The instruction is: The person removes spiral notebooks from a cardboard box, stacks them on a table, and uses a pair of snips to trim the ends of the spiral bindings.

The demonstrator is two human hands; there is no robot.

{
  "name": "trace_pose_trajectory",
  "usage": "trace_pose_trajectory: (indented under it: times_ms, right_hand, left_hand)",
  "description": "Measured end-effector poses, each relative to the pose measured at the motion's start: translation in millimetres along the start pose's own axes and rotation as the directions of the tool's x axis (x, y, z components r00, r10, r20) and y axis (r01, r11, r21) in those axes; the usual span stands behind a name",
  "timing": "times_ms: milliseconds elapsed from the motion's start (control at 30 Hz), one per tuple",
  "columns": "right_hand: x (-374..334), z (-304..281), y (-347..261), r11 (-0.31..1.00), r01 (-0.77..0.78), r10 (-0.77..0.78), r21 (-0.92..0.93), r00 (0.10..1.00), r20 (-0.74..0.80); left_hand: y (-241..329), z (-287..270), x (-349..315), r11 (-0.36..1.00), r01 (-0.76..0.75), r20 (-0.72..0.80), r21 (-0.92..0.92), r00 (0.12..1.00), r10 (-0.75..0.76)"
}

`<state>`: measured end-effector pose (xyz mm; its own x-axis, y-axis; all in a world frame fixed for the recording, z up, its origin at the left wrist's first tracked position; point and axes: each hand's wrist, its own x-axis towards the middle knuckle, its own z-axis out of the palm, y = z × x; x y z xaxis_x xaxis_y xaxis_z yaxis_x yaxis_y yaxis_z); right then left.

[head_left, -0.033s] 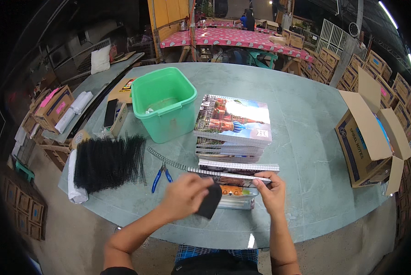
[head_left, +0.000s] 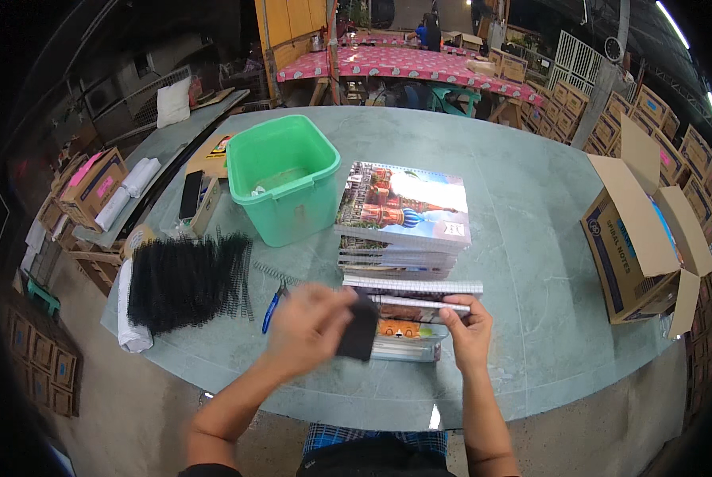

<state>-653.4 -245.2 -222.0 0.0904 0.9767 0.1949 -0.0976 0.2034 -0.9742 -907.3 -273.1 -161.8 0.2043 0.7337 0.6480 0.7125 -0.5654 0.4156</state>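
Observation:
My right hand [head_left: 469,319] pinches the right end of a notebook [head_left: 417,311] held with its edge up. Just left of it, my left hand [head_left: 302,327], smeared by motion, has its fingers curled round a black flat piece [head_left: 359,324]. A thin dark spiral coil [head_left: 270,272] runs toward the notebook's left end, partly hidden by my left hand. Under the notebook lies another with an orange cartoon animal [head_left: 400,328]. Behind stands a stack of notebooks [head_left: 404,208] with a colourful domed building on top. Blue-handled pliers [head_left: 272,310] lie beside my left hand.
A heap of black spiral coils [head_left: 189,282] lies at the left, near a green bin [head_left: 304,213] and a phone [head_left: 191,195]. An open cardboard box [head_left: 630,254] stands at the right edge of the table [head_left: 531,238]. A person [head_left: 430,33] sits far off.
My left hand has moved a little left and up with the black flat piece, now covering more of the coil and pliers. My right hand stays nearly in place.

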Motion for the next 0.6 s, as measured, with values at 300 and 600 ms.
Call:
trace_pose_trajectory:
  times_ms: [300,600]
  right_hand:
    - [4.0,8.5,-17.7,0.923,0.264,-0.238,-0.28,0.963,0.125]
    - [-6.6,46.4,-56.2,0.283,0.604,-0.223,-0.745,0.797,0.562]
  left_hand:
    - [5.6,22.1,-10.9,0.978,0.104,0.273,-0.18,0.961,-0.052]
    - [3.1,29.4,-25.9,0.963,-0.22,0.021,0.156,0.975,0.219]
